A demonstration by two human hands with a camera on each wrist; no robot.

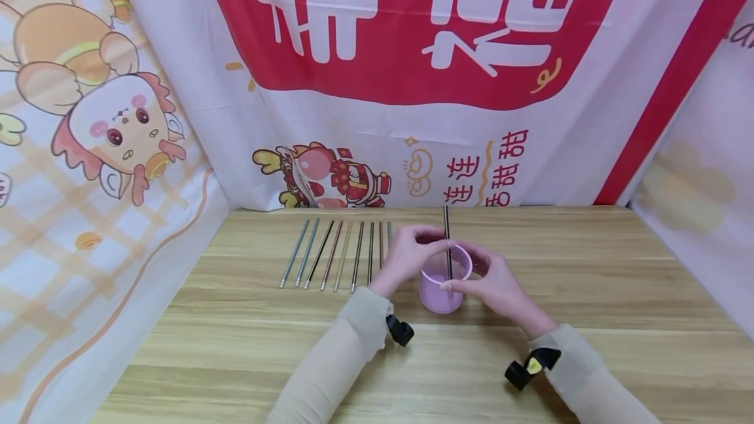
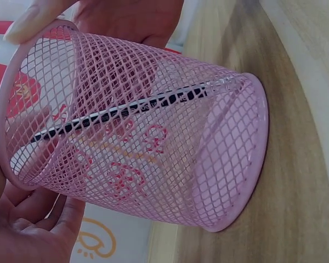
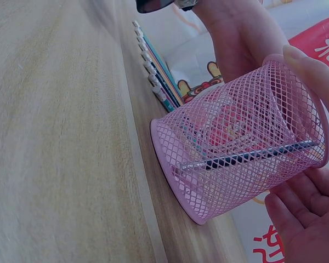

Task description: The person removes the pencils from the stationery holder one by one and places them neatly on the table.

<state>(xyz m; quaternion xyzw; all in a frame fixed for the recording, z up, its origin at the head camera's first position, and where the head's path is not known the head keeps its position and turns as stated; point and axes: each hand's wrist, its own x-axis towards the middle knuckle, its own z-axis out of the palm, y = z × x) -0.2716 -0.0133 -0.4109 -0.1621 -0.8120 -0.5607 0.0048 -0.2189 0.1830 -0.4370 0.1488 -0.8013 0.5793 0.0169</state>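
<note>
A pink mesh pen holder (image 1: 438, 296) stands upright on the table, with a black-and-white pencil (image 2: 137, 107) inside, its lower end near the base. My left hand (image 1: 406, 257) reaches over the holder's left side, thumb and fingertips meeting at the pencil's upper part. From the right, my right hand (image 1: 495, 283) grips the rim, its thumb on the near side and its fingers beyond. In the right wrist view the right fingers (image 3: 312, 219) lie below the rim, and part of the left hand (image 3: 244, 38) shows behind the mesh.
A row of several pencils (image 1: 338, 257) lies on the wooden table (image 1: 235, 345) left of the holder, partly covered by my left hand. Printed cloth (image 1: 194, 84) hangs behind and along the sides. Each wrist carries a small black camera (image 1: 400, 331).
</note>
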